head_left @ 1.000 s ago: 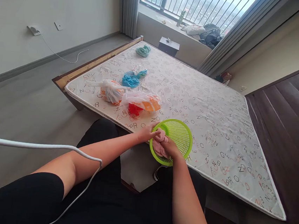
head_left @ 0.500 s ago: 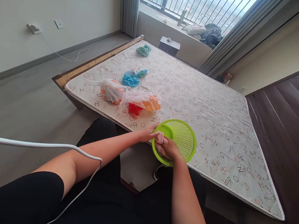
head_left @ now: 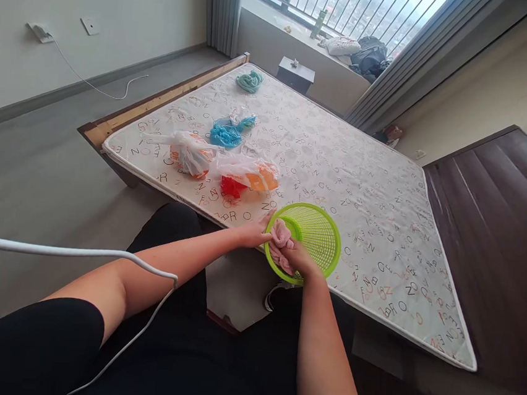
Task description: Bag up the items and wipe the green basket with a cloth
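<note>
A bright green mesh basket (head_left: 328, 246) lies tilted at the mattress's near edge, its opening toward me. My left hand (head_left: 257, 231) grips the basket's left rim, fingers on its outer side. Inside the opening, my right hand (head_left: 301, 258) is closed on a crumpled pink cloth (head_left: 281, 235), which sits against the basket's inner wall. Part of the cloth hangs below the fingers. The fingertips of my right hand are partly hidden by the cloth.
On the patterned mattress (head_left: 339, 186) lie a white and orange plastic bag (head_left: 190, 154), another with orange print (head_left: 259, 175), a red bag (head_left: 231, 187), a blue bag (head_left: 225, 134) and a teal coiled cloth (head_left: 249, 81). A white cable (head_left: 76, 251) crosses before my left arm.
The pink cloth shows more fully, with its upper part raised and its lower part spread along the basket wall. The whole view has shifted slightly.
</note>
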Demonstrator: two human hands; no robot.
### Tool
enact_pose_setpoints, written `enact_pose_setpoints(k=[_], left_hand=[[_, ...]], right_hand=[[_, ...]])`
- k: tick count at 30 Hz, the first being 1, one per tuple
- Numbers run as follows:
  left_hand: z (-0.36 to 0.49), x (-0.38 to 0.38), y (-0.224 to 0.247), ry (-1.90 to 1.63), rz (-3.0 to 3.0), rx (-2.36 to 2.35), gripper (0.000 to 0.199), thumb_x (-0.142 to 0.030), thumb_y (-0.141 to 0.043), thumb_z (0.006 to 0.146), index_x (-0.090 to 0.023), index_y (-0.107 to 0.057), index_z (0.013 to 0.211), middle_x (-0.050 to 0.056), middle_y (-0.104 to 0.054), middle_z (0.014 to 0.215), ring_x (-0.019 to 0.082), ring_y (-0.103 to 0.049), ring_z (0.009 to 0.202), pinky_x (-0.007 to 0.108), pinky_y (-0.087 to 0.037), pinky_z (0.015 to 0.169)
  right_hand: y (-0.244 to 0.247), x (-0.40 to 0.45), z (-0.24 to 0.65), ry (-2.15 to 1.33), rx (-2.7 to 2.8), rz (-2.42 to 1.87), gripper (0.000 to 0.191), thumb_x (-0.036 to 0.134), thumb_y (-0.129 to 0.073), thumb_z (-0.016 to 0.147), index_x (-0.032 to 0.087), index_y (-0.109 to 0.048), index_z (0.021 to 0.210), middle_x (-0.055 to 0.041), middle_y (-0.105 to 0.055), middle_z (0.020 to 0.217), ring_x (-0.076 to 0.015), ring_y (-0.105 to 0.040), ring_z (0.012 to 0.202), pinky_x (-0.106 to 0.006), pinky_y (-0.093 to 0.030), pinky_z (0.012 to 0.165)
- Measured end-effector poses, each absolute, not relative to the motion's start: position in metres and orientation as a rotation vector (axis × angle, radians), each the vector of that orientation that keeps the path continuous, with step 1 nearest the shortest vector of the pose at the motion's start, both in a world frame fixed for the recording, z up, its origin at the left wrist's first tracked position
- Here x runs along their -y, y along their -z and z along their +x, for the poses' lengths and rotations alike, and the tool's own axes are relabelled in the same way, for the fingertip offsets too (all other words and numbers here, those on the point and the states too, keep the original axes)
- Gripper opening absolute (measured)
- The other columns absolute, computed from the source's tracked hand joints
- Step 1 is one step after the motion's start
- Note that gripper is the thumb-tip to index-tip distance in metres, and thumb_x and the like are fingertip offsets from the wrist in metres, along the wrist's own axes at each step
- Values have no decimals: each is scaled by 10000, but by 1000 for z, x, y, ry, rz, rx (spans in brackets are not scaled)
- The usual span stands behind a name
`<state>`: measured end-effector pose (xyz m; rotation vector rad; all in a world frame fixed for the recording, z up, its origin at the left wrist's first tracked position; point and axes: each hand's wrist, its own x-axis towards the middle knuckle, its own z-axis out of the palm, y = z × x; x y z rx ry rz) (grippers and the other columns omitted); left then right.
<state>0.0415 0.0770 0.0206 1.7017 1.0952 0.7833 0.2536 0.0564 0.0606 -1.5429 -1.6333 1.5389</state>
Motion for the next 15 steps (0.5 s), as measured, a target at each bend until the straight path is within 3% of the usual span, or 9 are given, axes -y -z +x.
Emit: enact_pose_setpoints(k=[3,7,9,15], left_hand=[[29,-92,-24,-832,1671,-1156,878,-387,-615,892,-168,-239,1655,126,-256,1716,300,-155,1608,455,-119,1323],[40,-80,-19,-830,1564,-1184,923,-552,-654,887,-127,-298,1625,200,-317,1676,346,-277,1569,484,-203,1302],[53,-67,-13,-802,1559,-1106,945,-545,-708,853,-125,-328,1609,211,-358,1652,357,-328,1545,482,-238,1294],[65,-59,-4,-810,1513,-1160,687,-330,-624,874,-118,-473,1510,191,-537,1517,357,-469,1451,512,-324,1253]], right_hand=[[-68,-53,258,-1507,1614,-1556,445,506,-784,767,208,-778,1098,-68,-796,1012,-287,-716,971,-438,-563,929],[-67,-56,251,-1229,1350,-1532,575,511,-706,827,205,-671,1312,-83,-772,1152,-273,-712,1031,-386,-568,895],[-63,-58,245,-1206,1298,-1521,587,508,-688,836,213,-640,1341,-90,-753,1207,-271,-704,1070,-370,-565,892],[-56,-57,251,-1465,1657,-1501,366,438,-718,783,186,-717,1049,-69,-761,993,-250,-682,944,-371,-548,866]])
